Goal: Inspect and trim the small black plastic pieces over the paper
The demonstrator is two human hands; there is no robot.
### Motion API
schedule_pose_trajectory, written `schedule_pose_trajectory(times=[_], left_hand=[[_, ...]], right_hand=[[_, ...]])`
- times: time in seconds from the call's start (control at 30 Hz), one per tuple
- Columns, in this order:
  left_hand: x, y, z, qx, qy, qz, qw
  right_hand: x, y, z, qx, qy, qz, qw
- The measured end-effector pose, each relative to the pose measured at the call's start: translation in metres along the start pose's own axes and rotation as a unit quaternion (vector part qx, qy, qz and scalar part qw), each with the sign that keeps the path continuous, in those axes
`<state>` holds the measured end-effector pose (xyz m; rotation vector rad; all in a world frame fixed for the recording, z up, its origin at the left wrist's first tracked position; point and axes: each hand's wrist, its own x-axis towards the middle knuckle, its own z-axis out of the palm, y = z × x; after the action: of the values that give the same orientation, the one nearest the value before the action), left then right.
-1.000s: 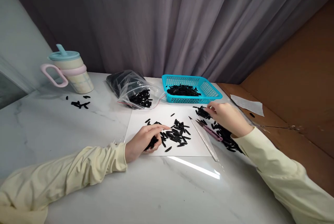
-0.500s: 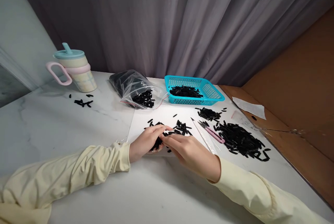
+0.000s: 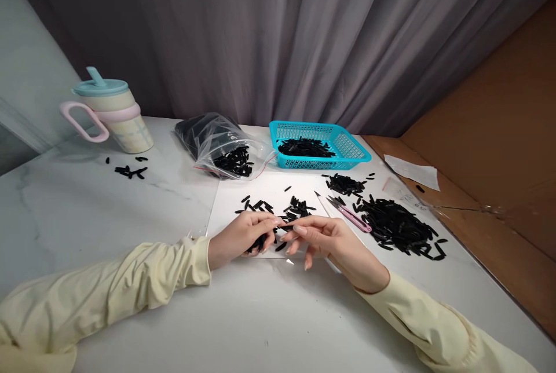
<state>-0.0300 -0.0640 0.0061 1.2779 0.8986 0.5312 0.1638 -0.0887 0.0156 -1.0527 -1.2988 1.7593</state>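
My left hand (image 3: 245, 236) is curled round several small black pieces (image 3: 259, 242) over the front edge of a white sheet (image 3: 223, 211). My right hand (image 3: 325, 238) meets its fingertips; thumb and index finger pinch one black piece (image 3: 285, 227), while the other fingers spread below. Loose black pieces (image 3: 298, 207) lie on the sheet just beyond both hands. To the right rest pink-handled snips (image 3: 354, 218), beside a large pile of black pieces (image 3: 397, 225) and a smaller pile (image 3: 346, 184).
A blue basket (image 3: 324, 163) of black pieces stands at the back, beside an open clear bag (image 3: 212, 144) of them. A cup (image 3: 125, 124) with a pink handle is at the back left, near a few black pieces (image 3: 130, 172). White paper (image 3: 412, 172) lies right.
My right hand has turned and opened out, its thumb now showing and a black piece visible at the fingertips. The view has shifted slightly, moving objects a little left in the picture.
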Motion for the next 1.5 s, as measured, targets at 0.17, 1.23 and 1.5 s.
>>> schedule_pose_trajectory(times=[0.17, 1.23, 1.5], left_hand=[[-0.0007, 0.0001, -0.0003, 0.039, -0.02, 0.017, 0.999], [-0.0037, -0.0027, 0.0023, 0.113, 0.026, 0.084, 0.99], [-0.0053, -0.0017, 0.0016, 0.091, 0.013, 0.085, 0.992]], right_hand=[[0.0014, 0.0032, -0.0031, 0.016, -0.001, -0.024, 1.0], [0.0001, 0.0004, 0.0001, 0.016, 0.02, 0.005, 1.0], [-0.0039, 0.0, 0.0001, 0.006, 0.035, -0.017, 0.999]])
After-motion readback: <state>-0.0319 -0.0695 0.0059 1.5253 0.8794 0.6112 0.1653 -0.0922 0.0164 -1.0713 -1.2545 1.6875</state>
